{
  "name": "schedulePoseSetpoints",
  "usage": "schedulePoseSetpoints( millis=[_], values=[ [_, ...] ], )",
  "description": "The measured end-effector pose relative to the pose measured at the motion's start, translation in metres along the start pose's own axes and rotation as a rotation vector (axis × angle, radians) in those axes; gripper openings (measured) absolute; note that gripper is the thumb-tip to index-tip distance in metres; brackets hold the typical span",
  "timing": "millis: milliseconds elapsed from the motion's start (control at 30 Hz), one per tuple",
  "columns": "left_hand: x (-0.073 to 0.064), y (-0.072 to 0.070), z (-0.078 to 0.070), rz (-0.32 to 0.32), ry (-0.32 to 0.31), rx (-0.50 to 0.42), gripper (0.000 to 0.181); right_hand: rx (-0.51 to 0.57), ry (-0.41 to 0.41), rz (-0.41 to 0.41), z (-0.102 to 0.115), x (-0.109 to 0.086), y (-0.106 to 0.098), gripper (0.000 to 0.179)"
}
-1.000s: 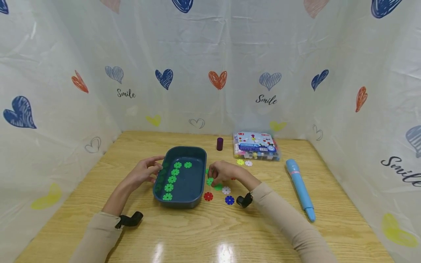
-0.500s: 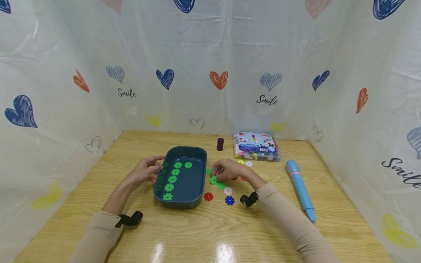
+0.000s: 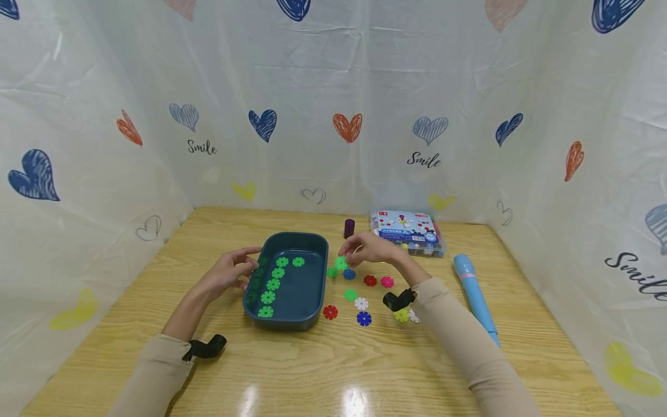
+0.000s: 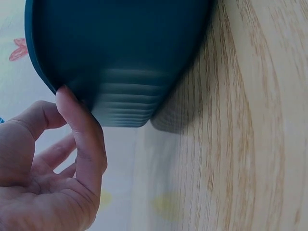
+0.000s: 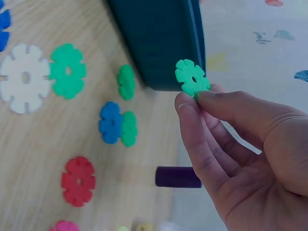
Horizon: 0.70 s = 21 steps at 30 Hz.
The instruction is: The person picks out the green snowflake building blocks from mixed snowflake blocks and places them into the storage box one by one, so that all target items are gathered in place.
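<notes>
My right hand (image 3: 371,249) pinches a green snowflake disc (image 5: 186,73) between thumb and fingertip, raised above the table just right of a dark blue tray (image 3: 299,324). My left hand (image 3: 229,271) holds the tray's left rim; in the left wrist view a fingertip (image 4: 67,98) lies on the outer wall by the rim, while another finger goes behind it. Inside the tray, several green discs (image 3: 273,284) form a slanting row, with one more off to its right. Beneath the right hand lie a blue disc (image 5: 110,122) and green discs (image 5: 126,83).
Loose red (image 3: 370,281), pink (image 3: 387,282), white (image 3: 361,303) and yellow (image 3: 402,315) discs lie right of the tray. Behind stand a purple cylinder (image 3: 349,227) and a clear box of parts (image 3: 409,231). A light blue microphone-shaped object (image 3: 474,295) lies at right.
My right hand has lifted the green disc from the table and moved away toward the back, uncovering blue, red and pink discs. The left hand and tray stay in place.
</notes>
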State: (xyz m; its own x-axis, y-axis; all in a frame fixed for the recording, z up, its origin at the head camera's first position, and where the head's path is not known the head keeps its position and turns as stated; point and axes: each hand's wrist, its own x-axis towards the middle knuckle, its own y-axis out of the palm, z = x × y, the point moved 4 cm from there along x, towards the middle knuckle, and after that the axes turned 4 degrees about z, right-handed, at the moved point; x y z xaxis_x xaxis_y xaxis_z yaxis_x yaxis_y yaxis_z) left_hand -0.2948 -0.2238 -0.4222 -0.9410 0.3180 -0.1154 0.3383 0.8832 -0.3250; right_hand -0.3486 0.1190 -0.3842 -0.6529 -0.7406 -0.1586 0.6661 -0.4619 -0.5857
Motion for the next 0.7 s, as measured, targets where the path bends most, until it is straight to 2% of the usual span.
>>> schedulePoseSetpoints(
  millis=[133,367,700],
  values=[
    [0.000,0.000,0.000,0.001,-0.004,0.001,0.051,0.020,0.023,-0.034,0.007,0.000,-0.010,0.019],
    [0.000,0.000,-0.001,-0.001,-0.002,0.009,0.051,0.074,0.000,-0.047,0.019,0.008,-0.019,0.021],
    [0.000,0.001,-0.001,-0.003,-0.001,0.013,0.051,0.033,0.004,-0.051,0.032,0.027,-0.020,0.020]
  ],
)
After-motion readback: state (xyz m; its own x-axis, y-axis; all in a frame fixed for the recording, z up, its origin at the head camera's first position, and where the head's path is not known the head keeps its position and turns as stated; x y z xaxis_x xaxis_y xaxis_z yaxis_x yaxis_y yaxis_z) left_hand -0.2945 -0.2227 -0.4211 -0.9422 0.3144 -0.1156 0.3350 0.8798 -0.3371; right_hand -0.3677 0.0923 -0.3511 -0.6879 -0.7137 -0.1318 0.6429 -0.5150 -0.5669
